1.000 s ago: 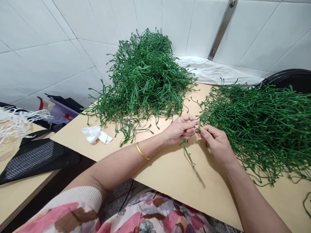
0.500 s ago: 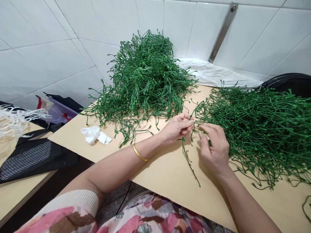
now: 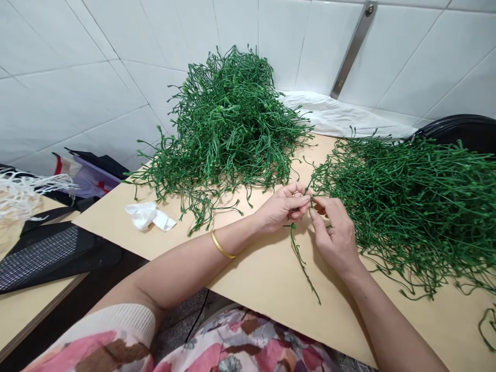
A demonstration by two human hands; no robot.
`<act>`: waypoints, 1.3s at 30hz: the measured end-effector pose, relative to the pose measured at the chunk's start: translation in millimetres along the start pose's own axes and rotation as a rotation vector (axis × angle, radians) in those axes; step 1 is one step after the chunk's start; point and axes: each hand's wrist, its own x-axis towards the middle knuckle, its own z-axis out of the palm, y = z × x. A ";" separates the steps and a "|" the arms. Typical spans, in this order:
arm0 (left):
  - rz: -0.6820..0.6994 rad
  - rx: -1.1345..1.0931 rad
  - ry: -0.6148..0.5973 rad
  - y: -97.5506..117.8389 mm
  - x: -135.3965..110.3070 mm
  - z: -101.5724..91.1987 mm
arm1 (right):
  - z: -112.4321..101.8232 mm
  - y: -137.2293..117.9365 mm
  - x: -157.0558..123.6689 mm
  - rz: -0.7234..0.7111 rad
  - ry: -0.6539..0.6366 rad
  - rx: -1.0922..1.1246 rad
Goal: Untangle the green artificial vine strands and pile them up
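Between the two piles, my left hand [image 3: 284, 207] pinches a thin green artificial stem [image 3: 308, 188] in its fingertips. My right hand [image 3: 335, 232] meets it from the right, thumb and forefinger closed on the same stem just below the left fingers. The fingers partly hide the stem's middle. Another green stem piece [image 3: 297, 250] hangs or lies below the left hand; I cannot tell whether it is joined to the held one. A tall heap of green plastic stems [image 3: 236, 119] stands behind the left hand, and a wide bundle of stems [image 3: 414, 206] lies beyond the right.
A crumpled white tissue [image 3: 149, 216] lies on the tan tabletop [image 3: 248, 289] at left. White plastic sheeting [image 3: 341, 113] runs along the tiled wall. A black round object [image 3: 461, 129] sits at the far right. A second table with white strands [image 3: 31, 194] stands at left.
My right hand has moved left and in to the left fingers, closing its thumb and forefinger on the stem. The left hand stays nearly in place.
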 end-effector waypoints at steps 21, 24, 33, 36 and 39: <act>-0.086 0.085 -0.038 -2.3 -1.5 0.9 | -3.1 0.1 4.8 0.273 -0.143 0.205; -0.196 -0.065 -0.020 2.2 -4.3 4.1 | -7.2 1.1 4.9 0.255 -0.262 0.342; -0.091 -0.219 0.115 18.5 8.8 -10.2 | -33.2 -1.8 4.4 -0.023 -0.670 0.534; -0.041 -0.127 0.156 18.4 14.4 -20.2 | -29.2 -1.3 3.6 0.015 -0.608 0.238; -0.052 -0.030 0.136 13.3 14.3 -22.2 | -25.8 2.6 2.3 0.076 -0.433 0.037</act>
